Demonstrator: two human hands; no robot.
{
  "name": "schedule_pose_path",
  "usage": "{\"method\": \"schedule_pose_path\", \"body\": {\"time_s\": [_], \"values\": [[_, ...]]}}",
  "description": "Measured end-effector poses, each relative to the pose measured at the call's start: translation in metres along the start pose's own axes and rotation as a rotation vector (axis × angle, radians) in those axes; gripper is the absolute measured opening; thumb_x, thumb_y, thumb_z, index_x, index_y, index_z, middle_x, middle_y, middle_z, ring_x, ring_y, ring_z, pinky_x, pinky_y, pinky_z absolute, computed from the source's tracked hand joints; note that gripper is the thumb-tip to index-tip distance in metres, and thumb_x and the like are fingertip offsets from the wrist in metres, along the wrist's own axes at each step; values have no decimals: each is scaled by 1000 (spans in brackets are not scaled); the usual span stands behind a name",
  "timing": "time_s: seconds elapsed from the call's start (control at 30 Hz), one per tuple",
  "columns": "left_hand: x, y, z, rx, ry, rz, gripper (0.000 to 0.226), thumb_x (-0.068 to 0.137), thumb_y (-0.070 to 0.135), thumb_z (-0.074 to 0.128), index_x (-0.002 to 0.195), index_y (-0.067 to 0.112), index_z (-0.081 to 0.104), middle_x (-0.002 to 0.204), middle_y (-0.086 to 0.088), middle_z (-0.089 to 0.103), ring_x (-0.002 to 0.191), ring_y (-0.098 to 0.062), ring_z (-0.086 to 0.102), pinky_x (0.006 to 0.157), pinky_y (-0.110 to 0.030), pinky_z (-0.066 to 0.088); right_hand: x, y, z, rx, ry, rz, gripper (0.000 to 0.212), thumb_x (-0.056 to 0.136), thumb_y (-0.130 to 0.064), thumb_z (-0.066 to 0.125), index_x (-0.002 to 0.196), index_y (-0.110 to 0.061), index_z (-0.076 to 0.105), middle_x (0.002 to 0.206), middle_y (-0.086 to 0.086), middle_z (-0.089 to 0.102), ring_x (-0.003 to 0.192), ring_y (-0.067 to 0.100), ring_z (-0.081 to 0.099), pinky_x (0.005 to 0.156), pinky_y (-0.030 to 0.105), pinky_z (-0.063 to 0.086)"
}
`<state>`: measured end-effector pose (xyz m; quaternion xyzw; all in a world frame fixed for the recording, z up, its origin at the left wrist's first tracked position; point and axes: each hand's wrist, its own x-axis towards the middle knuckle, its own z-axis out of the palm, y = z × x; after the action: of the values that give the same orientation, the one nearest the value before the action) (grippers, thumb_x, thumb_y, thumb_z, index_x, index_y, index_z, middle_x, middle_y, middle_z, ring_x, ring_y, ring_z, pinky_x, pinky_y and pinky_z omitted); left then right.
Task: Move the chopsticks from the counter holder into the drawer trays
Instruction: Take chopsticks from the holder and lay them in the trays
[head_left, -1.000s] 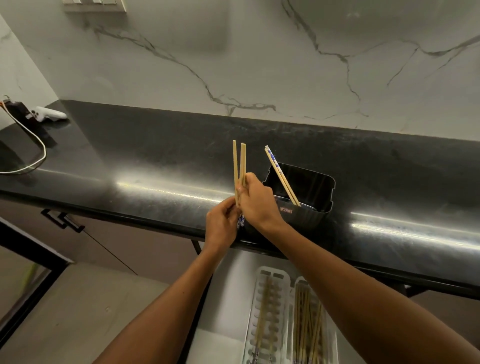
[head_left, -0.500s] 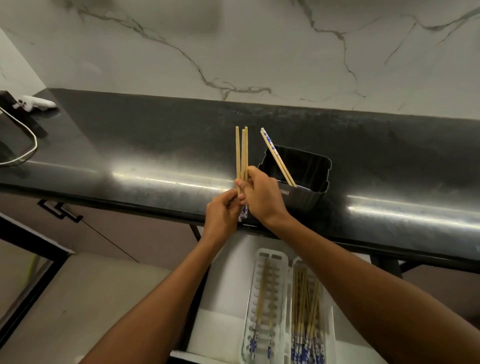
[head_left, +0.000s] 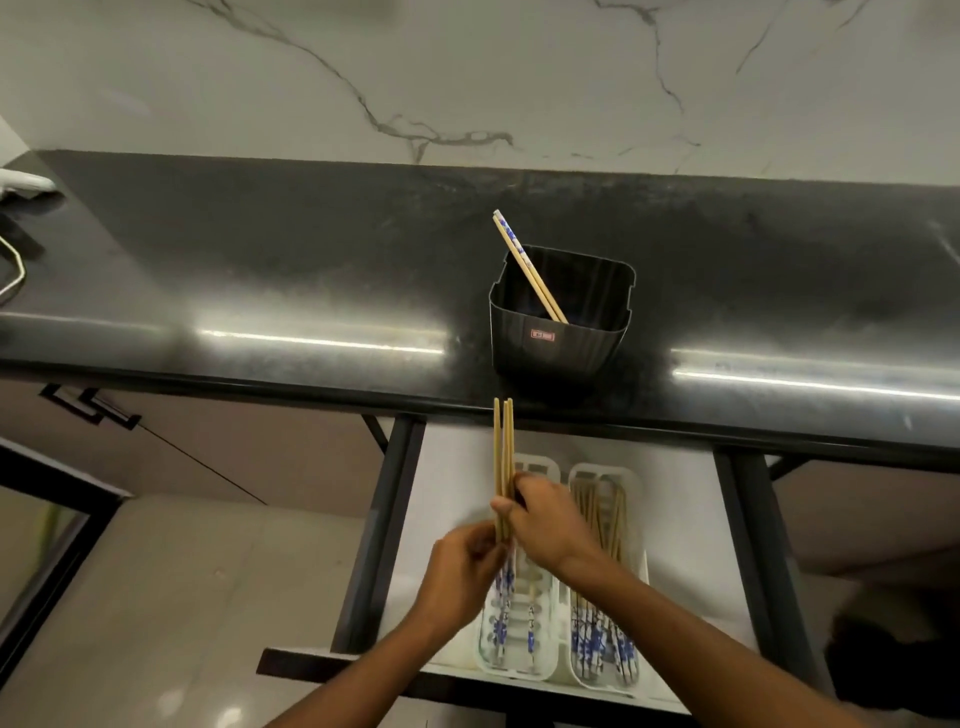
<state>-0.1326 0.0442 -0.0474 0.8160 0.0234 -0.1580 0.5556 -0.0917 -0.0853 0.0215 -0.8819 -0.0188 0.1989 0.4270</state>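
Observation:
A black holder (head_left: 558, 332) stands on the dark counter near its front edge, with two chopsticks (head_left: 527, 265) leaning inside it. Below it the drawer (head_left: 447, 519) is pulled out and holds two white trays. The left tray (head_left: 540, 670) has a few chopsticks; the right tray (head_left: 636, 478) has several. My right hand (head_left: 545, 525) and my left hand (head_left: 462, 577) both grip a bundle of bamboo chopsticks (head_left: 503, 457) with blue-patterned ends, held upright over the left tray.
A white cable (head_left: 13, 270) and a white object (head_left: 26, 183) lie on the counter at the far left. A cabinet handle (head_left: 88, 408) sits under the counter's left part. Marble wall behind; pale floor to the left of the drawer.
Both hands have carried the chopstick bundle down from beside the holder on the counter to above the left drawer tray. The view has tilted down, showing more of the drawer.

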Motion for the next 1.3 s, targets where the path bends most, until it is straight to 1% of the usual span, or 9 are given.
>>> {"method": "schedule_pose_path", "body": {"time_s": [0.13, 0.27, 0.37, 0.5, 0.6, 0.73, 0.93, 1.07, 1.3], "values": [[10, -18, 14, 55, -163, -270, 27, 89, 13, 58, 69, 28, 69, 66, -4, 61, 61, -18, 54, 62, -37, 52, 14, 35, 17, 35, -42, 253, 17, 96, -23, 54, 89, -9, 59, 86, 9, 66, 79, 22, 67, 77, 37, 58], [23, -16, 29, 79, -215, -487, 14, 90, 7, 57, 85, 9, 70, 59, -2, 51, 46, -15, 48, 48, -27, 46, 30, 57, 29, 109, -64, 452, 16, 96, -18, 54, 96, -3, 61, 80, 15, 66, 63, 22, 64, 70, 37, 60], [28, -12, 37, 59, -232, -602, 10, 89, 11, 63, 93, 5, 70, 53, -2, 44, 35, -14, 51, 45, -34, 54, 39, 66, 37, 99, -53, 537, 16, 94, -16, 56, 100, -1, 58, 84, 20, 69, 64, 27, 70, 62, 38, 61], [28, -10, 45, 192, -197, -641, 25, 84, 25, 70, 98, 5, 70, 69, -5, 57, 89, -35, 71, 72, -44, 60, 41, 71, 46, 98, -91, 631, 19, 94, -13, 56, 81, 1, 57, 62, 16, 63, 45, 20, 62, 46, 29, 57], [27, -9, 47, 351, -241, -594, 27, 83, 36, 69, 89, 10, 66, 74, -7, 62, 75, -28, 69, 72, -35, 59, 41, 76, 50, 70, -132, 664, 19, 93, -3, 53, 78, 6, 61, 60, 17, 61, 45, 21, 61, 55, 35, 60], [28, -12, 52, 499, -227, -565, 11, 89, 22, 60, 88, 11, 59, 111, -14, 69, 102, -26, 66, 82, -32, 52, 43, 81, 48, 51, -170, 671, 15, 91, 4, 51, 91, 11, 64, 60, 20, 61, 46, 24, 61, 65, 41, 61], [27, -16, 53, 538, -225, -542, 21, 88, 10, 58, 108, 6, 63, 118, -13, 66, 109, -27, 63, 81, -26, 49, 39, 82, 44, 55, -186, 683, 17, 93, 2, 50, 96, 12, 63, 60, 20, 63, 48, 23, 64, 67, 40, 61], [27, -8, 44, 434, -221, -535, 27, 85, 3, 59, 112, 4, 65, 115, -14, 68, 102, -28, 67, 84, -33, 57, 30, 71, 28, -21, -107, 516, 19, 95, -4, 47, 85, 0, 62, 71, 16, 67, 51, 18, 64, 51, 27, 56], [55, 35, -14, 257, 111, -255, 23, 94, 14, 49, 79, 19, 65, 79, -6, 70, 74, -23, 70, 68, -37, 60, 14, -6, -45, -63, 282, -118, 15, 94, -18, 53, 79, -21, 57, 68, -4, 59, 61, 9, 59, 59, 21, 52]]}}
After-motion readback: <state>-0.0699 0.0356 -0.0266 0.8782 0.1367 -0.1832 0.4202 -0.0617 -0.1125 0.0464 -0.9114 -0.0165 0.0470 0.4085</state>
